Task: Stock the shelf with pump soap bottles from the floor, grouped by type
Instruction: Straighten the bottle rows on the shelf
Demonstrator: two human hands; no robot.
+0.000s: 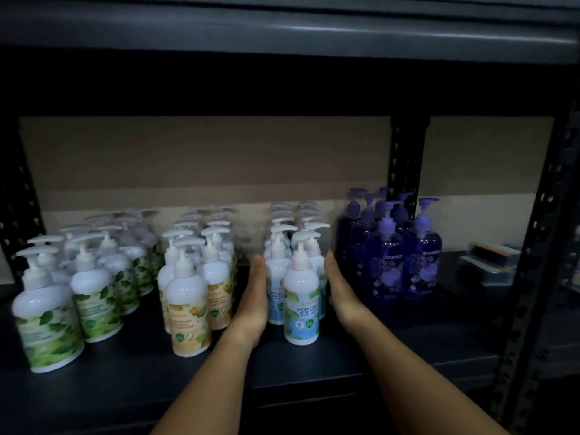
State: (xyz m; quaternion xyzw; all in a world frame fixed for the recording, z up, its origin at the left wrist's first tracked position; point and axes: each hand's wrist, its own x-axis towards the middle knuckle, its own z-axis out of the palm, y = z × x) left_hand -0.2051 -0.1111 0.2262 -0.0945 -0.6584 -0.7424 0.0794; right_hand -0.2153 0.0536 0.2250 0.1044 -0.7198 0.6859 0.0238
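Note:
Four groups of pump soap bottles stand on the dark shelf (314, 368). Green-leaf bottles (50, 328) fill the left, yellow-label bottles (188, 309) come after them, blue-label white bottles (301, 302) stand in the middle, and purple bottles (386, 265) are on the right. My left hand (252, 302) lies flat with straight fingers against the left side of the blue-label group. My right hand (340, 290) lies flat against that group's right side. Both hands flank the blue-label rows, and neither curls round a bottle.
A perforated black upright (406, 158) stands behind the purple bottles, and another upright (539, 246) frames the right side. A small box-like object (489, 259) lies at the far right of the shelf. The shelf above (282, 29) hangs overhead. Brown backing board is behind.

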